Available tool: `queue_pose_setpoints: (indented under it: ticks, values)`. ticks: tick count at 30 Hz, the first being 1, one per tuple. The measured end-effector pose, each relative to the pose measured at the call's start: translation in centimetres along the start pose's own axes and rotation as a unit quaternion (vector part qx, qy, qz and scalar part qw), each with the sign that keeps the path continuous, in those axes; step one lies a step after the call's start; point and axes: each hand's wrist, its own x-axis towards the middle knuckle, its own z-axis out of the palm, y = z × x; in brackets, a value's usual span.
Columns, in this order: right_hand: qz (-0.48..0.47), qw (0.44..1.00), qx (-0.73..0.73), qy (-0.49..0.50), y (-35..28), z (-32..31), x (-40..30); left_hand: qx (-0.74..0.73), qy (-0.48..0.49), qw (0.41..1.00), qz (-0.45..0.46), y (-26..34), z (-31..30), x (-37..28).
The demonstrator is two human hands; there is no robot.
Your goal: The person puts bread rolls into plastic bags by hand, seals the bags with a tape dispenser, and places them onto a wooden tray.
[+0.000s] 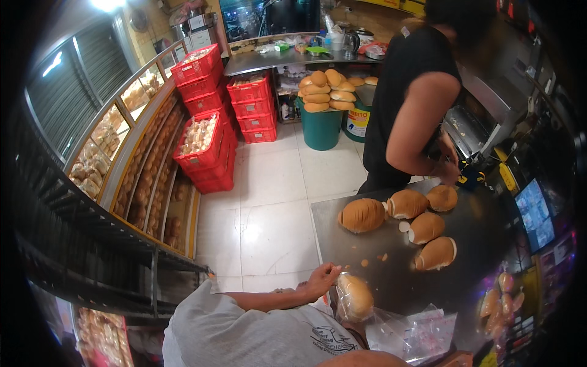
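Note:
My left hand (pixel 323 280) is at the edge of a steel-topped table (pixel 390 280), its fingers pinched at the mouth of a clear plastic bag (pixel 341 312). Inside that bag is a golden-brown bread loaf (pixel 357 298). My right forearm (pixel 367 358) crosses the bottom of the view, and the hand is mostly hidden below the bagged loaf. Beside it lie clear printed plastic bags (pixel 422 332). Farther up the table are several sliced loaves (pixel 362 215), with a cut end piece (pixel 404 226) and crumbs (pixel 364 263) near them.
A co-worker in black (pixel 412 91) stands at the table's far side, hands low by its corner. Stacked red crates (pixel 204 160) and bread shelves (pixel 151 183) line the left. Loaves (pixel 328 89) are piled over a green bin (pixel 321 128). A monitor (pixel 535 215) stands right.

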Motion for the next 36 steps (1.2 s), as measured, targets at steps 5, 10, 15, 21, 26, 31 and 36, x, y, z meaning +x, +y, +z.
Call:
queue_pose_setpoints:
  ticks: [5, 10, 15, 21, 26, 31, 36]
  values:
    - [0.02, 0.999, 0.046, -0.02, -0.8, 0.3, 1.1, -0.126, 0.0, 0.991, -0.048, -2.8, -1.3, -0.2]
    - [0.03, 0.996, 0.072, -0.035, -1.4, 0.4, 1.7, -0.156, -0.038, 0.986, -0.041, -4.1, -3.0, -0.4]
    - [0.037, 0.994, 0.091, -0.051, -1.9, 0.6, 2.8, -0.231, -0.089, 0.957, -0.15, -3.2, -3.8, -0.7]
    - [0.045, 0.99, 0.111, -0.069, -2.3, 0.8, 3.2, -0.143, -0.118, 0.973, -0.139, -0.4, -3.4, -1.6]
    - [0.051, 0.987, 0.127, -0.084, -2.8, 1.0, 3.2, -0.091, -0.102, 0.985, -0.101, -2.3, -3.2, 0.2]
    - [0.056, 0.983, 0.143, -0.096, -3.3, 0.9, 3.0, -0.04, -0.087, 0.992, -0.086, -4.7, -3.0, 1.5]
    - [0.067, 0.977, 0.163, -0.117, -3.7, 0.9, 3.1, -0.015, -0.095, 0.99, -0.099, -6.6, -3.9, 1.8]
